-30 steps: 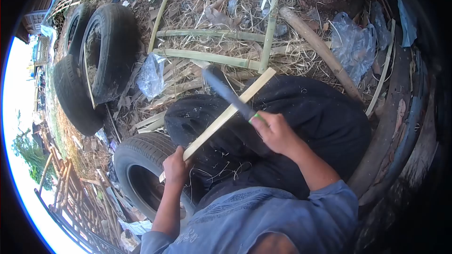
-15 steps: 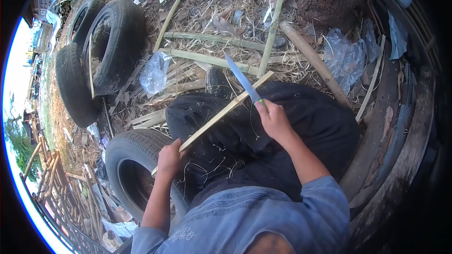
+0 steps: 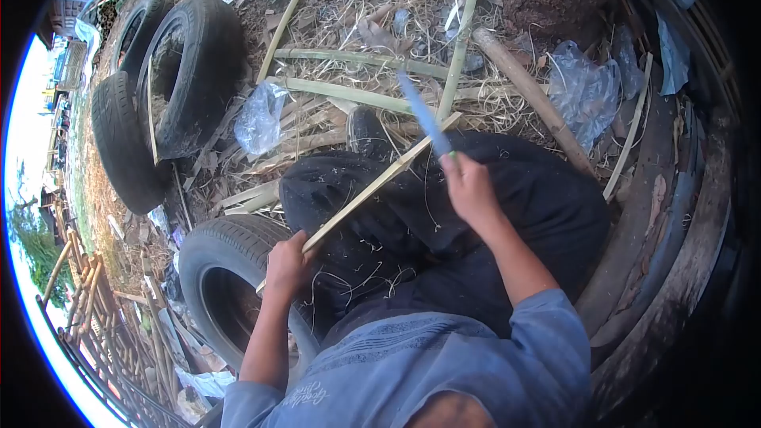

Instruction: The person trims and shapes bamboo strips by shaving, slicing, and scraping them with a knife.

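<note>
My left hand [image 3: 288,265] is closed around the lower end of a pale bamboo strip [image 3: 361,198], which slants up and to the right across my lap. In my closed right hand [image 3: 469,190] is a knife [image 3: 422,115] with a green handle, mostly covered by my fingers. Its long blade points up and to the left, slightly blurred, close to the strip's far end; whether they touch I cannot tell. Thin curled shavings lie on my dark trousers [image 3: 523,182].
A bamboo frame [image 3: 357,93] lies on the littered ground ahead. Old tyres [image 3: 214,71] stand at the left, and another tyre [image 3: 238,242] is beside my left arm. A round pole [image 3: 531,91], a plastic bag [image 3: 583,91] and a tree trunk [image 3: 555,0] are at the right.
My right hand has shifted a little to the right and the knife blade has moved up along the strip toward its far end. My left hand keeps its hold in the same place.
</note>
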Motion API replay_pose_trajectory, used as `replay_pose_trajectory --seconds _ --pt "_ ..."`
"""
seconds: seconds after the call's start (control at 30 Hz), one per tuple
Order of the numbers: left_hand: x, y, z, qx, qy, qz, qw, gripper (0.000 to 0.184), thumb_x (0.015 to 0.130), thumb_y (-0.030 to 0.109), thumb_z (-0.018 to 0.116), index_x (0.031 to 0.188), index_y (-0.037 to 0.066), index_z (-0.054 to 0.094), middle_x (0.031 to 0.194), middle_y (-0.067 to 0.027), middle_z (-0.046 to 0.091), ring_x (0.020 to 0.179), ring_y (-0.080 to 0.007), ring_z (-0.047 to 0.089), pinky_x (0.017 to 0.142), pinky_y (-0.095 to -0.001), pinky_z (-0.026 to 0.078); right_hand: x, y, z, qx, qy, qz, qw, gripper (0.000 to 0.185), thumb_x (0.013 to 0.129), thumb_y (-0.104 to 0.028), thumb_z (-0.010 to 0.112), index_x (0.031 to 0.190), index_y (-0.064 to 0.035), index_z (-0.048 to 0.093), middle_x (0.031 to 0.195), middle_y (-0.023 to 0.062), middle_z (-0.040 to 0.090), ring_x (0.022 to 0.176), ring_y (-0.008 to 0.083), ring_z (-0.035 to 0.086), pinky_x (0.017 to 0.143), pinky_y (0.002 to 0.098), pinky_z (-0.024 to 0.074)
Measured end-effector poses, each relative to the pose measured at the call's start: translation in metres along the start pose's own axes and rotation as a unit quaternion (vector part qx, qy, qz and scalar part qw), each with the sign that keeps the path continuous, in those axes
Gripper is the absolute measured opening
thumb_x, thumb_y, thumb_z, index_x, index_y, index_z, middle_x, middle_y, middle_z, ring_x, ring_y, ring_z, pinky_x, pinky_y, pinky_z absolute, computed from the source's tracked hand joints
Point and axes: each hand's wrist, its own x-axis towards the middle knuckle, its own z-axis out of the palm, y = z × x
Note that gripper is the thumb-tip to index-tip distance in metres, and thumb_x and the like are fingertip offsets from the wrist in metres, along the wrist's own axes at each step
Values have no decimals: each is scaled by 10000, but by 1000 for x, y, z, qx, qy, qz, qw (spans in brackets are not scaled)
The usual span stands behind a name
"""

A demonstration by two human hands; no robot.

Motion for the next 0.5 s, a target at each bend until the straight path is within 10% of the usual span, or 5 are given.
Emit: replay_pose_trajectory --seconds 0.2,0.3,0.5 --pt "3 3 -4 -14 -20 -15 1000 338 868 350 636 837 21 562 772 -265 608 811 -476 577 684 -532 437 10 -2 -5 45 40 39 997 400 982 -347 507 806 6 573 553 176 540 492 341 577 478 429 431" --pt "5 -3 0 -21 -13 -14 1000 338 862 351 644 838 22 573 773 -258 610 803 -473 579 686 -531 439 -12 14 35 -32 32 -122 991 384 998 -310 483 801 6 572 542 172 539 498 355 584 450 408 422" --pt "8 0 -7 -61 -24 -11 998 334 862 316 650 791 -7 602 725 -256 594 733 -453 577 635 -476 450 11 6 4 0 44 26 999 357 979 -322 509 814 -8 559 656 245 600 681 447 624 538 510 460"
